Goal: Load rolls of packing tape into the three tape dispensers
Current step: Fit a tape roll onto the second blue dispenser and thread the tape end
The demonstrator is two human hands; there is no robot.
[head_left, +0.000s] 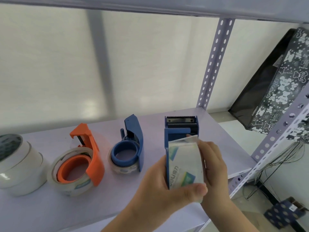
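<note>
Three tape dispensers stand in a row on the pale shelf (41, 213). The orange dispenser (93, 158) lies flat with a clear tape roll (55, 171) around its hub. The middle blue dispenser (135, 136) also lies flat with a clear roll (123, 169) on its ring. The third blue dispenser (182, 126), toothed blade at its far end, is on the right with a printed tape roll (184, 166) seated in it. My left hand (157, 186) grips that roll and the dispenser from the near left, thumb across the front. My right hand (212, 164) holds the roll's right side.
A stack of white tape rolls (18, 164) stands at the shelf's far left. A perforated upright post (212, 62) rises behind the dispensers. A black patterned bag (274, 84) leans at the right. Loose wires (275, 163) and a dotted box (282, 215) lie below right.
</note>
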